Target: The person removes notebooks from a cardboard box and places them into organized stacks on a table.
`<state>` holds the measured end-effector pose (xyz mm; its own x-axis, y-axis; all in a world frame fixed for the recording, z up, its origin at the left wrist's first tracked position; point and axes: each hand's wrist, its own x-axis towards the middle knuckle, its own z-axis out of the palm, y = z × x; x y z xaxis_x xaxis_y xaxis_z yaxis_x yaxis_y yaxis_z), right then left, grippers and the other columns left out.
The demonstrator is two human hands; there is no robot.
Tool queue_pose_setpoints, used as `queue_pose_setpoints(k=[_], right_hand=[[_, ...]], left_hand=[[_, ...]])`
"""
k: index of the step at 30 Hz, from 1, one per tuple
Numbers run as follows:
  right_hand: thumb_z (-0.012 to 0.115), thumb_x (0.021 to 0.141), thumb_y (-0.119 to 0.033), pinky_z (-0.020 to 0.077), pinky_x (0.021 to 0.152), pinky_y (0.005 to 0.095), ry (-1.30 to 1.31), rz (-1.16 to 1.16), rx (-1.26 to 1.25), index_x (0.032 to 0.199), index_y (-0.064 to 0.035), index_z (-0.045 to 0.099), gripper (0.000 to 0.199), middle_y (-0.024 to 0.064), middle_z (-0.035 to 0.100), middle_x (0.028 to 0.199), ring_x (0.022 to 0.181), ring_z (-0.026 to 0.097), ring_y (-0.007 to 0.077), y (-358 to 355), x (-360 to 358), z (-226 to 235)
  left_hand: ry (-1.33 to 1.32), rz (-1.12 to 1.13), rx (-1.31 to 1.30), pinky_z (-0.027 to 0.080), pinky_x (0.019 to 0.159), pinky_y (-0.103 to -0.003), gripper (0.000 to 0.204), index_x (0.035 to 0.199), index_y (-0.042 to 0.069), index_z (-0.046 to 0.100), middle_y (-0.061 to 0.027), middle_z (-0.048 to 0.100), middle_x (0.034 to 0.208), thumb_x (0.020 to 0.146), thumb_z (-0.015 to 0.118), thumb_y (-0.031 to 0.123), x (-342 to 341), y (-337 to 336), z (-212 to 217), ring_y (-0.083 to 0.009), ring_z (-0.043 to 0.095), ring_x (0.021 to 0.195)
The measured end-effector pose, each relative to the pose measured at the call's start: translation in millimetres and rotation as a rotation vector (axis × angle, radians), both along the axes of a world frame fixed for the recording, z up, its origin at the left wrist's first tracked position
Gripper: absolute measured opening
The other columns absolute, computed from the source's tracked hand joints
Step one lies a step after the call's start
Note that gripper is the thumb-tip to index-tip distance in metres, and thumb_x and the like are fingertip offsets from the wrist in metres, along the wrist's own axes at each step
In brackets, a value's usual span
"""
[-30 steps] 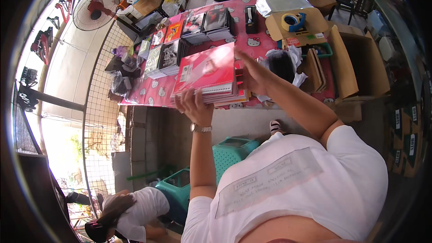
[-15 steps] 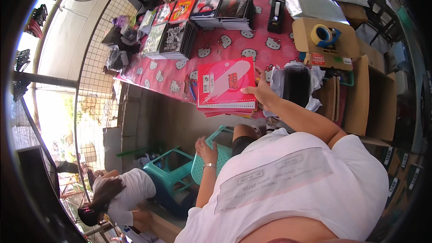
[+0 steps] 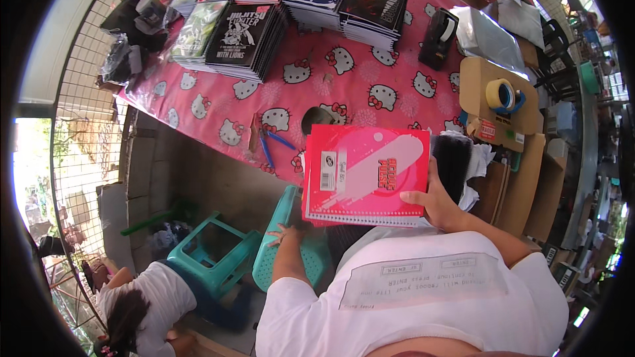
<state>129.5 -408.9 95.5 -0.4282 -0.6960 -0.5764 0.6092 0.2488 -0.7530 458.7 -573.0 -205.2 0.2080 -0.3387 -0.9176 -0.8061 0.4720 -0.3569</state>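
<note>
A: Where is the stack of pink spiral notebooks?

B: In front of the person's chest, by the near rim of the desk. Whether it touches the desk cannot be told. Its spiral edge faces the person.

A: How would it handle?

B: Probably fairly heavy for one hand, with bendy covers that look glossy and might slide over one another. The right side, pinched through the full thickness, seems a sound hold; a palm underneath would likely steady it.

A: And the right hand?

B: It grips that right side, thumb flat on the top cover; the fingers beneath are mostly hidden. The elbow is bent, the forearm close to the body.

A: The left hand?

B: It holds no notebook. Its fingers spread at the green stool, arm lowered; how firmly it touches is unclear.

A: Farther out?

B: A blue-handled tool lies on the desk, with black-covered books and a tape dispenser beyond.
</note>
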Motion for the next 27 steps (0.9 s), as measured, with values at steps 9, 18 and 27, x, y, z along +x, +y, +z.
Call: queue_pose_setpoints(k=[9,18,27], right_hand=[[0.074,0.076,-0.001,0.0359,0.109,0.04,0.0,0.024,-0.018,0.142,-0.0168,0.016,0.09,0.0096,0.039,0.135,0.13,0.039,0.0221,-9.8,-4.1,-0.6],[0.073,0.075,0.001,0.0361,0.109,0.0409,0.047,-0.066,-0.025,0.143,-0.0153,0.016,0.091,0.0107,0.039,0.135,0.131,0.038,0.0228,-1.7,4.1,-14.7],[0.073,0.074,0.002,0.0413,0.105,0.04,0.044,-0.215,-0.07,0.145,-0.0131,0.017,0.092,0.0112,0.044,0.131,0.124,0.047,0.0227,-3.9,25.5,-15.9]], left_hand=[[0.08,0.028,0.15,0.031,0.102,-0.066,0.061,0.141,0.03,0.032,-0.0091,0.018,0.15,0.089,0.055,0.051,-10.6,-20.9,-38.1,-0.0425,0.016,0.134],[0.285,0.097,0.2,0.037,0.098,-0.058,0.048,0.13,0.024,0.044,-0.0121,0.034,0.138,0.087,0.056,0.043,-8.5,-51.4,-55.3,-0.0399,0.032,0.123],[0.473,0.1,0.188,0.044,0.093,-0.051,0.036,0.118,0.019,0.056,-0.015,0.049,0.125,0.086,0.058,0.036,31.6,-96.8,-83.0,-0.0372,0.047,0.112]])
